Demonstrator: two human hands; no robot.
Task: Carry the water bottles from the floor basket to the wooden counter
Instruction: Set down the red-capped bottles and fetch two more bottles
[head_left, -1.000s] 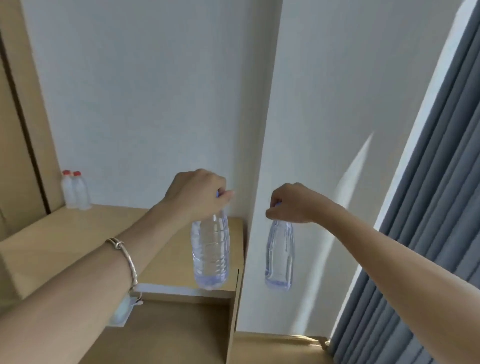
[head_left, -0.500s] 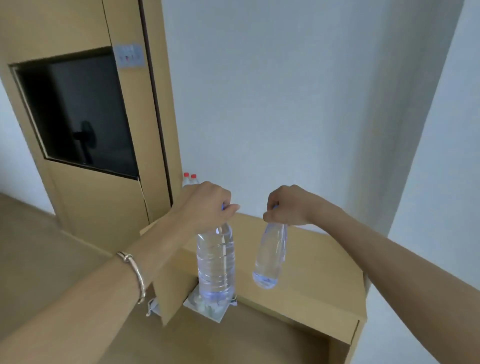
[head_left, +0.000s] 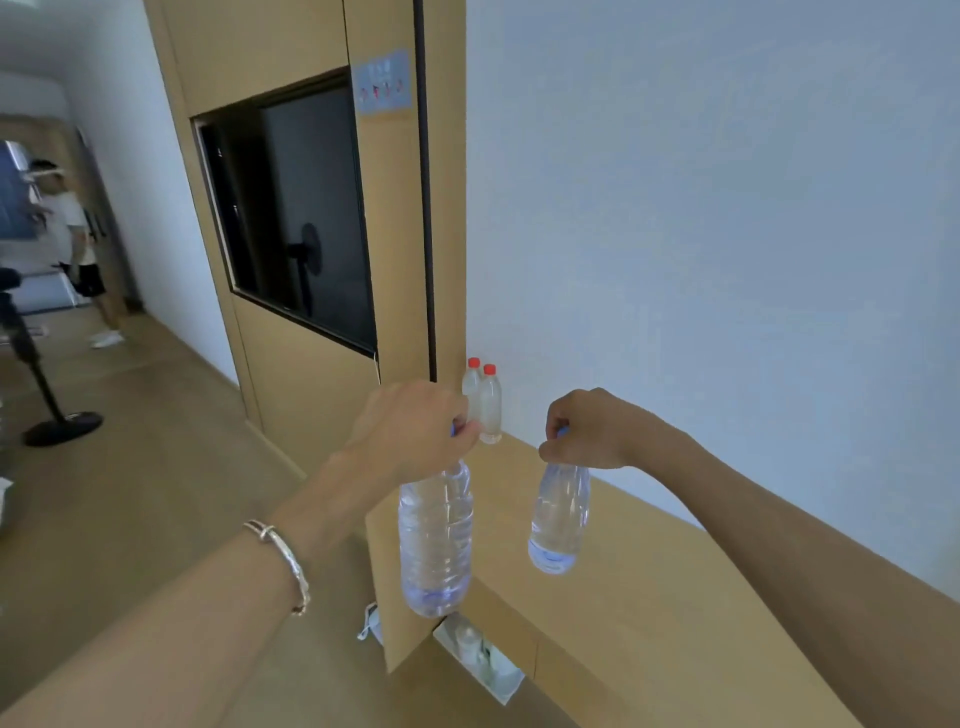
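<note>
Left grip (head_left: 415, 431): clenched round the cap of the large bottle (head_left: 435, 540), which hangs below it at the counter (head_left: 649, 597) edge. Right grip (head_left: 587, 431): pinches the cap of the small bottle (head_left: 558, 514) (slightly tilted), which hangs over the counter. Red-capped bottles (head_left: 483, 402): two, upright at the counter's far corner.

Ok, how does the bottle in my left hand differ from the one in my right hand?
The left-hand bottle looks wider and longer than the right-hand bottle. The left-hand bottle shows clear horizontal ribs; the right-hand bottle looks smoother. The left-hand bottle hangs by the wooden counter's near corner, the right-hand bottle over its top. Both are clear, blue-capped and gripped at the neck, by the left hand and the right hand.
</note>
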